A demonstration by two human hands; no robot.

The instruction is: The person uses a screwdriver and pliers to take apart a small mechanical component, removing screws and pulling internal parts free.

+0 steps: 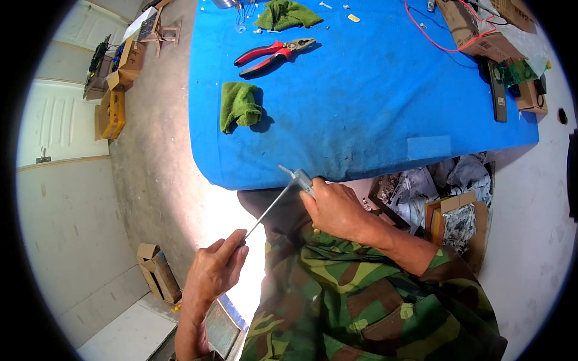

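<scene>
My right hand (336,207) is closed around a small grey metal part (304,180) just off the table's near edge. A short prong sticks out from the part toward the upper left. My left hand (214,268), lower and further left, grips the end of a thin metal rod (267,210). The rod slants up to the grey part and meets it; whether it goes in or only touches, I cannot tell. Nearest on the table lies a crumpled green cloth (239,107). Beyond it are pliers (277,55) with red and black handles.
A blue cover (337,108) drapes the table. Another green cloth (288,15) and small bits lie at the far side. Cardboard (463,30), a pink cable (421,27) and a dark flat bar (497,93) sit far right. Boxes of scrap (460,228) stand below the table.
</scene>
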